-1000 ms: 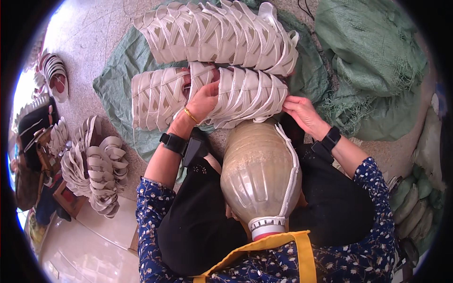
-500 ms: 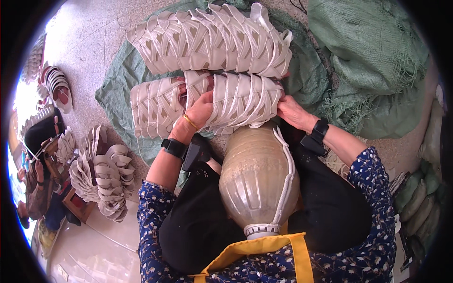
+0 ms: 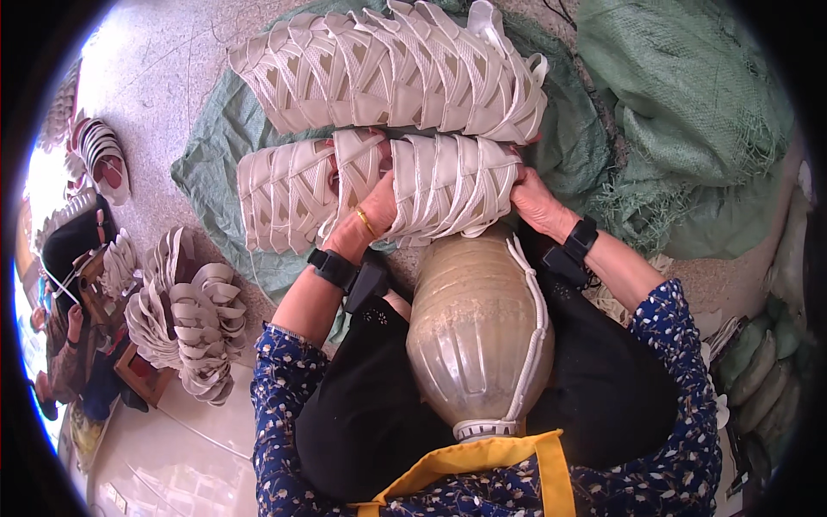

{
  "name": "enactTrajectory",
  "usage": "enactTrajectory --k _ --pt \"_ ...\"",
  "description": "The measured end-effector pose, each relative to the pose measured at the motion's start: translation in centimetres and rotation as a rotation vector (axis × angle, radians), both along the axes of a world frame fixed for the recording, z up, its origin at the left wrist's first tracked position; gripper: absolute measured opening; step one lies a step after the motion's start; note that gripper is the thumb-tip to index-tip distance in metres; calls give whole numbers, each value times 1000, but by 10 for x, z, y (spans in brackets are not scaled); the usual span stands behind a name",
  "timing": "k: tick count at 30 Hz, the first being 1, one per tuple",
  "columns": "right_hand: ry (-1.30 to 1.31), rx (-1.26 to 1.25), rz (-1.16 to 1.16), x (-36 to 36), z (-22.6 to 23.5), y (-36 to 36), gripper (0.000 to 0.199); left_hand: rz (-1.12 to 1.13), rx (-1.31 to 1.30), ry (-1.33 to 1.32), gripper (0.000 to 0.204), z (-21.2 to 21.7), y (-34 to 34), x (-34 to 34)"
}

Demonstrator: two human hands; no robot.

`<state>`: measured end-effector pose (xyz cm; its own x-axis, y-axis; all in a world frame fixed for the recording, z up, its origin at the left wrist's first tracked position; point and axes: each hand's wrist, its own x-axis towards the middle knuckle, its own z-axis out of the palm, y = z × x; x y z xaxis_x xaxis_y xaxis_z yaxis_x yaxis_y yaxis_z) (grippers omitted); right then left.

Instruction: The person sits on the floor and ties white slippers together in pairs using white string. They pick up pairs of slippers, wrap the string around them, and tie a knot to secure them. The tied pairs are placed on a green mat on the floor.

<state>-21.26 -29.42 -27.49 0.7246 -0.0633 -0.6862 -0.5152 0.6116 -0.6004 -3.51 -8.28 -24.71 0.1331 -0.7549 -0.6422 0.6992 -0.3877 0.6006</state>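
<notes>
On the green woven sack (image 3: 215, 146) spread over the floor lay two rows of nested white strappy shoe uppers. Both hands clasped the nearer row (image 3: 284, 194): the left hand (image 3: 366, 220) gripped its middle, the right hand (image 3: 536, 202) closed over its right end. The farther row (image 3: 388, 69) lay just behind, touching it. A large plastic bottle (image 3: 474, 336) rested in the person's lap.
</notes>
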Motion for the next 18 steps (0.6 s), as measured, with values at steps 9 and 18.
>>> enactTrajectory --k 9,18 --pt "-50 -203 112 7 3 1 52 146 -38 297 37 2 -15 -4" --pt "-190 -464 299 18 -3 -1 67 144 -93 329 34 -21 -14 -11"
